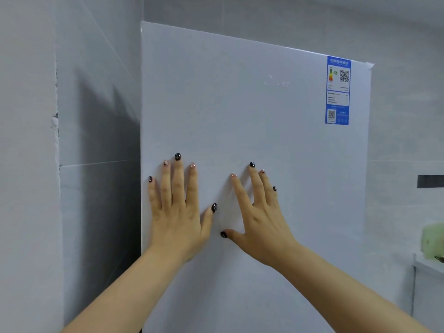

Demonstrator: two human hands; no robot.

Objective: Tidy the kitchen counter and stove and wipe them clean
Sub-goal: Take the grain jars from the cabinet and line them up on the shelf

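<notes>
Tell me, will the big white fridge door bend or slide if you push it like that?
Probably not bend: the door looks like a flat, stiff panel. The left hand and right hand press it with straight fingers. Its smooth, glossy face might feel slippery.

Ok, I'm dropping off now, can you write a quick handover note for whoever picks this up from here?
Left hand: open, fingers spread flat against the white fridge door.
Right hand: open, fingers also flat on the same door, beside the left hand. Neither hand holds anything.
The view faces the fridge; a blue energy label sits at the door's top right.
Only a sliver of a white ledge with a pale green object shows at the right edge; the stove is out of view.
Done: nothing on the counter or stove can be confirmed from here.
Left: no cloth in hand, so tidying and wiping appear still ahead.
</notes>
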